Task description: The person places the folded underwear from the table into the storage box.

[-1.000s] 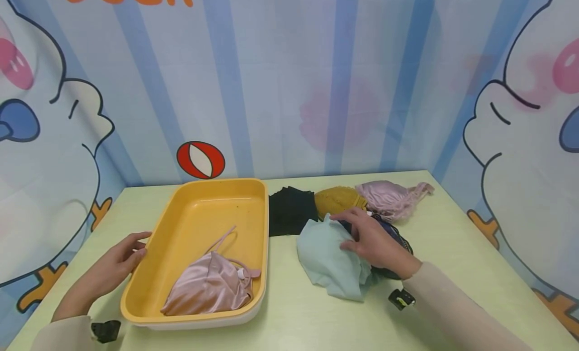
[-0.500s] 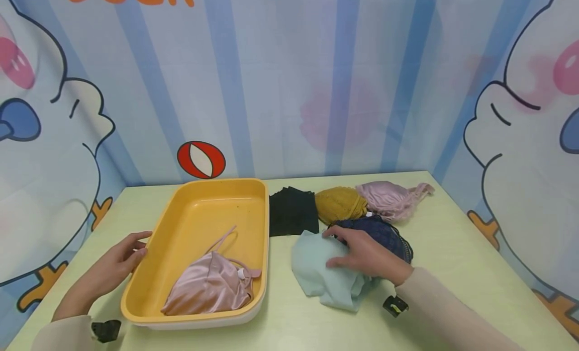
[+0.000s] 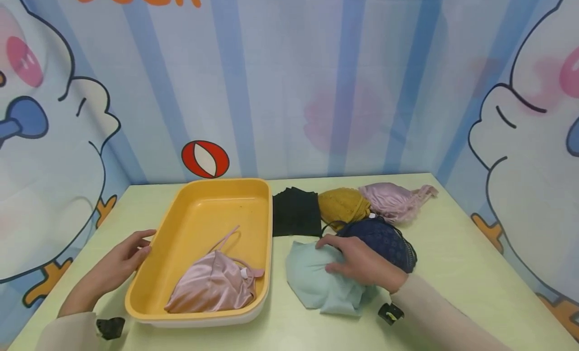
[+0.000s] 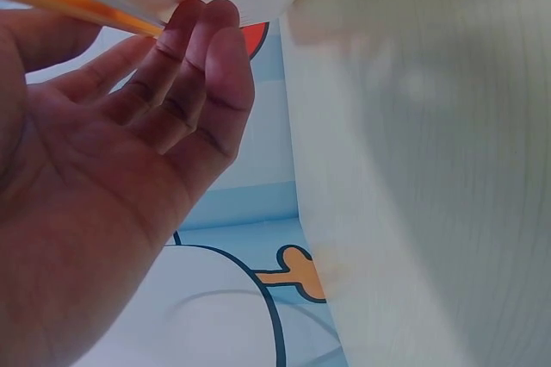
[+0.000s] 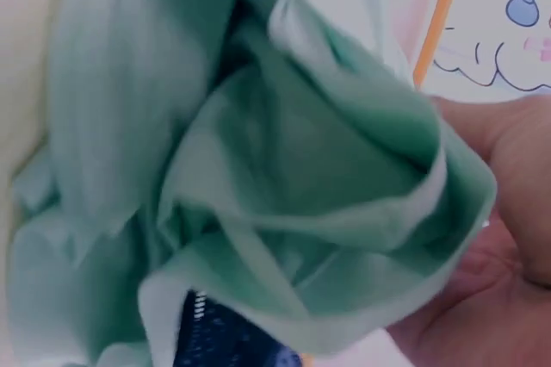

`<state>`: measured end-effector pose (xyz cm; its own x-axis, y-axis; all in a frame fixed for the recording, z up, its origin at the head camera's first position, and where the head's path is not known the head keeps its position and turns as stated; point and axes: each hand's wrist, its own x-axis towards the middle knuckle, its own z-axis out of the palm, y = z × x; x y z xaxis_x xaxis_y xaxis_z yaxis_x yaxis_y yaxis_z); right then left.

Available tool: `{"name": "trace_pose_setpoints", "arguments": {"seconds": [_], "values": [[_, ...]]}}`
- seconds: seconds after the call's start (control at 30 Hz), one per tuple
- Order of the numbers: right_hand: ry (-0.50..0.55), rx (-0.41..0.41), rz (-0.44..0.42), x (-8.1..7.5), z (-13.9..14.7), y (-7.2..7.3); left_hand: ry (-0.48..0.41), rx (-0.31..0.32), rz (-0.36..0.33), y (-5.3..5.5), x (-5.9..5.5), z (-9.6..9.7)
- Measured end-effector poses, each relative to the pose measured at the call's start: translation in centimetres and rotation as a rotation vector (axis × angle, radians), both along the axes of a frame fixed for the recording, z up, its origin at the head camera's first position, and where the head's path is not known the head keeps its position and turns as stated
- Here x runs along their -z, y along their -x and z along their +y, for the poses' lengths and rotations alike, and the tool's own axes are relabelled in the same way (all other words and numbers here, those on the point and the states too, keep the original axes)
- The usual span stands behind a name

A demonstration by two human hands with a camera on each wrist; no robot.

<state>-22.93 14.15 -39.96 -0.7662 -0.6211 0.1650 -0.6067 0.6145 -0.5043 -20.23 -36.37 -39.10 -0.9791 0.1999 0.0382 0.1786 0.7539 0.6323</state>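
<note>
A mint-green cloth [image 3: 321, 289], lower centre-right of the head view on the tabletop [image 3: 452, 250], is pinched by the right grip [image 3: 362, 260] and judged light, limp and best taken by a gathered fold, while the left grip [image 3: 115, 265] rests loosely against the yellow tray [image 3: 221, 207].

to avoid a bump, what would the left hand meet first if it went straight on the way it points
The left hand would likely meet the left side of the yellow tray first, right at the fingertips; whether they touch it is unclear.
</note>
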Motion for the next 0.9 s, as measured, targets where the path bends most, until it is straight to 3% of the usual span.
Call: {"name": "trace_pose_setpoints", "arguments": {"seconds": [0.1, 0.5, 0.9], "values": [[0.066, 0.003, 0.058, -0.7, 0.0, -0.3, -0.005, 0.006, 0.003, 0.1, 0.0, 0.1], [0.303, 0.147, 0.274, -3.7, 0.1, -0.4, -0.002, 0.008, 0.019, 0.2, 0.2, 0.1], [0.527, 0.143, 0.436, -5.9, -0.3, -0.6, -0.009, 0.004, 0.015, 0.1, 0.1, 0.0]]}}
